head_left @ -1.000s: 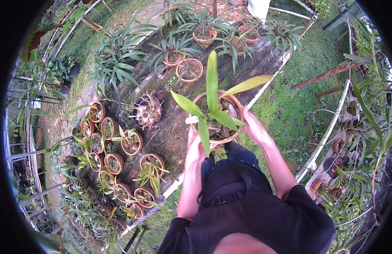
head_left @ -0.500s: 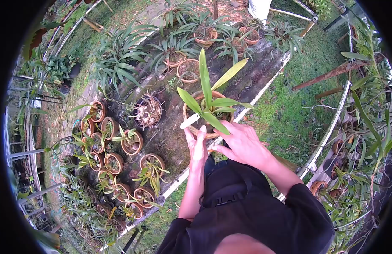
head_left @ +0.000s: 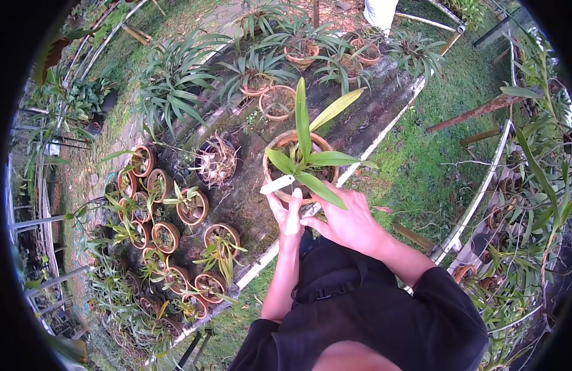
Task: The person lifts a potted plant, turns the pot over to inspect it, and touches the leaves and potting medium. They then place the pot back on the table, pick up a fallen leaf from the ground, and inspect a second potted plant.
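A round terracotta pot (head_left: 271,168) stands near the table's front edge, with a broad-leaved green plant (head_left: 304,162) rising from it. A blank white tag (head_left: 278,184) hangs at the pot's front left. My left hand (head_left: 288,213) is closed on the pot's near rim, its thumb up just below the tag. On the right side of the rim, my right hand (head_left: 346,216) grips the pot, its thumb pointing toward my left hand. A long leaf droops over the right hand's fingers, and the fingertips are partly hidden beneath it.
Many small potted plants (head_left: 192,207) crowd the table's left part. A dark pot with pale roots (head_left: 216,162) sits left of centre. An unplanted-looking pot (head_left: 277,102) and spiky plants (head_left: 300,46) stand behind. White legs of a person (head_left: 380,13) show at the top.
The plant's leaves have tilted and shifted slightly right and down. My right hand has moved a little right and down, and the tag has shifted slightly left.
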Demonstrator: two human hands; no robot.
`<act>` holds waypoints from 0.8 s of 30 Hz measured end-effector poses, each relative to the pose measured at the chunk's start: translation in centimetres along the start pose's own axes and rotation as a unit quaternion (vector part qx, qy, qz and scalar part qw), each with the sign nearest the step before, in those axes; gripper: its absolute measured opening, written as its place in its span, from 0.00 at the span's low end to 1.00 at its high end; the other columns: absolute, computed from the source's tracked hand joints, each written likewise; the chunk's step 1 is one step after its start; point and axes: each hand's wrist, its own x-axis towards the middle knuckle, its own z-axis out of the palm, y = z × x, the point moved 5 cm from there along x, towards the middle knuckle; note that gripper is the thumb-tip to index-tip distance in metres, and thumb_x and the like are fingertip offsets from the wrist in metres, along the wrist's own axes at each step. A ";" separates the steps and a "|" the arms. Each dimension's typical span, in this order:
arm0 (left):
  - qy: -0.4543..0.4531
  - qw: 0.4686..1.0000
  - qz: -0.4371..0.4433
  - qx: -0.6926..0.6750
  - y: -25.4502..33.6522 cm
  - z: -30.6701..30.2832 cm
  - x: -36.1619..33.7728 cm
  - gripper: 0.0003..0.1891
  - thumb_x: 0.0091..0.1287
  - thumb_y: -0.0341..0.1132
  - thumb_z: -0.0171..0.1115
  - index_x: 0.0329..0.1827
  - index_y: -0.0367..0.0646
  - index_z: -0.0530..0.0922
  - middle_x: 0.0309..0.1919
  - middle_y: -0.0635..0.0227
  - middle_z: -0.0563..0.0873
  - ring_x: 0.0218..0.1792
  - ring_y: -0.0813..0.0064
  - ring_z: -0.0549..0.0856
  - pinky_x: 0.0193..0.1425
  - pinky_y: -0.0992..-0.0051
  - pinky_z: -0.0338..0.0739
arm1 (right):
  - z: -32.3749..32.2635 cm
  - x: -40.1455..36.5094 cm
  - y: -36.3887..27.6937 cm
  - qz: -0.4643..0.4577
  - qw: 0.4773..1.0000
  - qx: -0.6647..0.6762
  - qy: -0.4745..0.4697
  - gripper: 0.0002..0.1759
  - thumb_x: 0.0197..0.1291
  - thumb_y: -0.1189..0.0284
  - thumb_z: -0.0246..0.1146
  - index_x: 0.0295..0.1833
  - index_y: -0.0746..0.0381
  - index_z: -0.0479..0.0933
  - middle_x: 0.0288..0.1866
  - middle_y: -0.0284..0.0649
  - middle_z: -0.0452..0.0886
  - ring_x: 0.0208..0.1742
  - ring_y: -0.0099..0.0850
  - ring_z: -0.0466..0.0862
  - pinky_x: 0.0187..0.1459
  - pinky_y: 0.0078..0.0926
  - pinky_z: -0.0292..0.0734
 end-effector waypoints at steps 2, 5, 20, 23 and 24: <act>-0.004 0.999 0.028 0.030 -0.1 -0.2 0.0 0.48 0.71 0.26 0.65 0.87 0.43 0.42 0.78 0.53 0.61 0.77 0.60 0.65 0.80 0.62 0.64 | 0.0 0.0 0.1 -0.008 1.000 0.005 0.012 0.33 0.60 0.62 0.72 0.67 0.66 0.73 0.58 0.50 0.79 0.45 0.50 0.86 0.43 0.46 0.81; -0.008 0.999 0.043 0.029 0.2 0.1 0.1 0.47 0.71 0.26 0.66 0.87 0.44 0.43 0.77 0.53 0.63 0.76 0.60 0.67 0.80 0.61 0.64 | 0.3 -0.1 0.4 -0.034 0.998 0.018 0.056 0.33 0.60 0.66 0.72 0.69 0.63 0.73 0.54 0.47 0.80 0.39 0.47 0.86 0.39 0.46 0.81; -0.019 0.997 0.034 -0.070 0.9 0.5 0.1 0.44 0.74 0.24 0.61 0.87 0.48 0.44 0.75 0.60 0.67 0.73 0.66 0.73 0.77 0.61 0.69 | -4.0 -2.4 8.2 0.106 0.850 0.515 -0.037 0.13 0.70 0.72 0.68 0.57 0.65 0.87 0.54 0.36 0.85 0.32 0.20 0.81 0.31 0.18 0.72; -0.055 0.992 0.043 -0.104 0.1 -1.0 0.2 0.41 0.76 0.29 0.59 0.87 0.49 0.45 0.76 0.62 0.69 0.73 0.65 0.73 0.77 0.60 0.69 | -5.1 -4.2 13.2 0.211 0.954 0.207 0.044 0.09 0.65 0.73 0.71 0.48 0.66 0.88 0.40 0.38 0.89 0.31 0.26 0.85 0.34 0.25 0.77; -0.052 0.991 0.044 -0.111 -0.5 -1.4 0.4 0.38 0.77 0.33 0.59 0.85 0.48 0.50 0.74 0.62 0.71 0.72 0.65 0.75 0.77 0.58 0.69 | -5.5 -4.3 13.2 0.218 0.968 0.108 0.063 0.08 0.62 0.75 0.71 0.46 0.65 0.88 0.37 0.40 0.89 0.32 0.30 0.86 0.36 0.29 0.78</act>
